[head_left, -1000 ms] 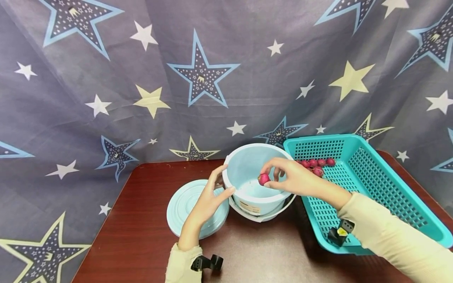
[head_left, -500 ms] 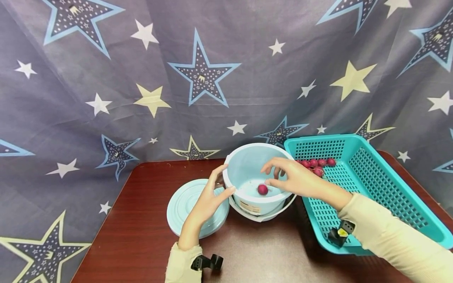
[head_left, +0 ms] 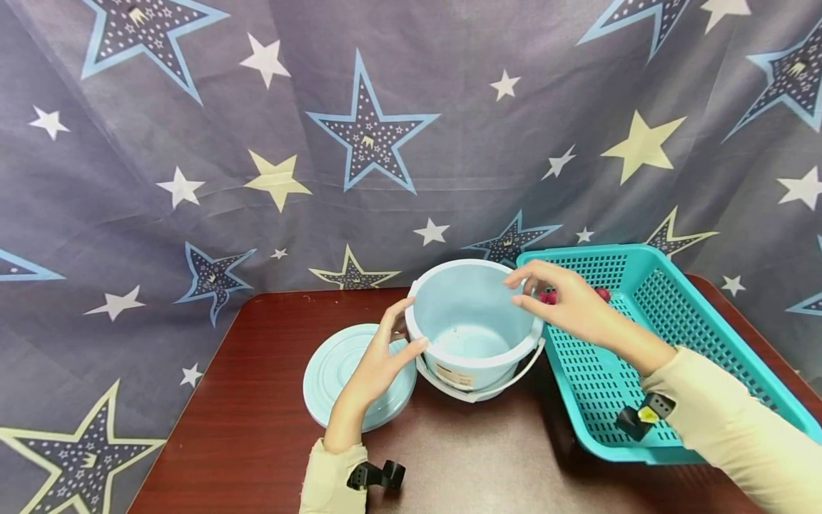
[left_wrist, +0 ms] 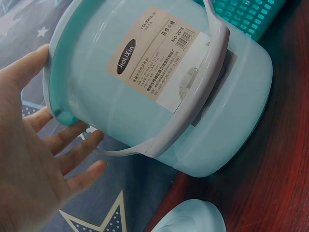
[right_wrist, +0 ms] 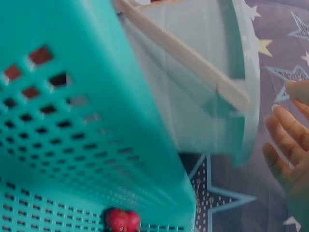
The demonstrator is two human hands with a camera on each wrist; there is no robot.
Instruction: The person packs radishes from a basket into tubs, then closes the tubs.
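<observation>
A light blue plastic bucket [head_left: 472, 341] with a white handle stands upright at the middle of the table. My left hand [head_left: 380, 362] rests spread against its left rim; in the left wrist view the thumb and fingers touch the rim without wrapping round it. My right hand [head_left: 565, 300] hangs over the bucket's right rim, fingers loosely bent and apart, holding nothing. Behind it, small red radishes [head_left: 548, 296] lie at the far end of a turquoise basket [head_left: 606, 451], partly hidden by the hand. The near part of the bucket's floor is out of sight; no radish shows inside.
A round light blue lid [head_left: 324, 385] lies left of the bucket, partly under my left forearm. The bucket's handle [left_wrist: 193, 104] hangs down at the front, below a paper label [left_wrist: 157, 55]. A star-patterned curtain [head_left: 359, 228] hangs behind the table [head_left: 244, 428].
My right hand let go of a radish, which dropped to the bucket floor and is now out of view. The hand then moved right, towards the basket. The left hand stayed put.
</observation>
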